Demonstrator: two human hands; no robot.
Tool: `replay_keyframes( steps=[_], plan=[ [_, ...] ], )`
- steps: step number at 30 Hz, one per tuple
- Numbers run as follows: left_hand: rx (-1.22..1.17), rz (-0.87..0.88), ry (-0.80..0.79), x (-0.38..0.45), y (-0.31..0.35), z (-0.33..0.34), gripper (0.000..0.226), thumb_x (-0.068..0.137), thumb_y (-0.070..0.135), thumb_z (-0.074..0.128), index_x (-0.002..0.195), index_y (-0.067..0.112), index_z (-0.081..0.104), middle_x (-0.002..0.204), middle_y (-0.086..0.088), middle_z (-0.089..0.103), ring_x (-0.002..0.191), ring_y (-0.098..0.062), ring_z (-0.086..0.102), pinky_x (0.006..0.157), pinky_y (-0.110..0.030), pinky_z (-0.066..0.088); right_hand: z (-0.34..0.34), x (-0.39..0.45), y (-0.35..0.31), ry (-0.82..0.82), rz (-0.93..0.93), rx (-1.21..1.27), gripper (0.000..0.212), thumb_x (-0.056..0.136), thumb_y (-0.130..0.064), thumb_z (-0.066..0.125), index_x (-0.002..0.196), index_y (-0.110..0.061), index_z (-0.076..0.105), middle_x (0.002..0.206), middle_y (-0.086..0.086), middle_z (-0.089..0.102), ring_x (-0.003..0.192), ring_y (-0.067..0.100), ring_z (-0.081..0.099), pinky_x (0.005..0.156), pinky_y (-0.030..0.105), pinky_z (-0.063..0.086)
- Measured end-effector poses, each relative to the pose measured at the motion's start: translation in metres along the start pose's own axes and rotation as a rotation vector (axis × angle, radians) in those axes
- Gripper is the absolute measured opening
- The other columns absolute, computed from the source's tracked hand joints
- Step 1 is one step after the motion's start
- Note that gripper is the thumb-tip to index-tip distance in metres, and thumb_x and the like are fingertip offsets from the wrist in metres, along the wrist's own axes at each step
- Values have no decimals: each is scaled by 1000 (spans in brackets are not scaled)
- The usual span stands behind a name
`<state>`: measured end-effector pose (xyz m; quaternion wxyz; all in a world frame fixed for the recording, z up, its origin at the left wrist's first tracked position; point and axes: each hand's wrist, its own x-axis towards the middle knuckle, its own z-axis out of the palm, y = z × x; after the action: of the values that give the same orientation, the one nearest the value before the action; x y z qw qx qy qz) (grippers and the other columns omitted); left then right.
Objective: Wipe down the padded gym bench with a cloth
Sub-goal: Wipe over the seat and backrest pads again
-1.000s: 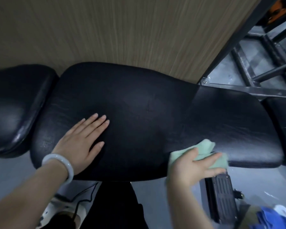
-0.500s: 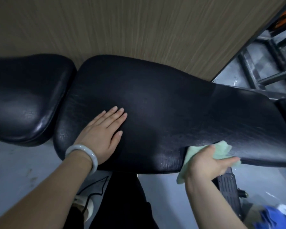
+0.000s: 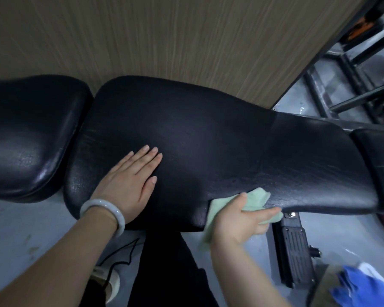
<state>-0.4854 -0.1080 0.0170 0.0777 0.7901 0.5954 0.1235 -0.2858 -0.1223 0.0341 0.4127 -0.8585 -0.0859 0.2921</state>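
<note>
A long black bench pad of creased, glossy faux leather is seen from above. The left hand is laid flat on it, fingers straight and together, with a smooth pale bangle worn at the wrist. A soft mint-green cloth is gripped under the right hand, whose fingers are curled over it at the pad's rounded near edge.

Black bench, pale green cloth
</note>
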Motion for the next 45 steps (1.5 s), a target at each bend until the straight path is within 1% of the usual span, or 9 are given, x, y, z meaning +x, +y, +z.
replay_keyframes(
  steps=[5,8,11,22,28,32,36,42,45],
  plan=[
    [-7,8,7,3,1,0,56,96,35,21,143,11,41,151,1,35,142,-10,22,117,-25,5,-6,17,-7,88,-63,-15,68,99,-41,40,152,-34,-1,160,9,-6,134,38,35,104,43,31],
    [2,13,4,4,0,1,55,96,34,24,142,10,42,150,-1,37,142,-12,24,117,-27,8,12,-29,12,29,-146,-29,66,98,-39,43,152,-39,5,159,-1,-17,140,36,18,107,44,28],
    [-7,18,-8,4,0,1,55,95,33,25,143,10,42,150,-1,37,142,-12,24,117,-26,7,22,-64,22,-27,-106,8,69,96,-38,47,150,-43,5,157,-8,-23,139,37,19,104,43,30],
    [-27,3,25,3,0,2,54,96,34,24,143,13,42,150,1,37,142,-10,22,117,-26,8,-26,63,-23,73,-169,-97,65,100,-37,37,154,-28,3,159,14,-13,139,36,26,108,37,25],
    [-43,15,28,4,2,1,54,96,34,24,142,12,43,149,-1,39,142,-11,25,117,-27,9,-8,8,37,-68,-697,-324,64,90,-45,24,150,-23,27,161,5,1,143,43,-12,116,50,-1],
    [-68,9,51,4,2,1,53,96,32,25,139,10,48,147,-3,44,140,-14,30,116,-27,12,-2,-19,53,-135,-991,-614,57,92,-35,30,147,-18,33,157,12,23,143,43,5,111,64,1],
    [-123,-48,115,2,1,-2,51,97,29,26,134,6,52,141,-6,50,137,-16,36,116,-27,15,11,-32,39,-303,-1368,-909,55,91,-32,33,143,-17,41,150,12,38,139,41,27,109,60,16],
    [-111,-245,168,-1,-27,-18,48,96,29,32,136,11,51,145,-3,46,141,-16,30,117,-25,11,-4,11,-5,-849,-1782,-1013,56,103,-48,12,154,-26,10,161,-5,12,148,24,2,115,46,5],
    [5,-236,135,-19,-51,-32,55,94,35,25,137,13,51,144,-4,47,140,-19,32,116,-31,15,-9,28,-14,-832,-1957,-1118,63,101,-55,15,154,-21,15,161,0,13,148,29,5,113,49,12]
  ],
)
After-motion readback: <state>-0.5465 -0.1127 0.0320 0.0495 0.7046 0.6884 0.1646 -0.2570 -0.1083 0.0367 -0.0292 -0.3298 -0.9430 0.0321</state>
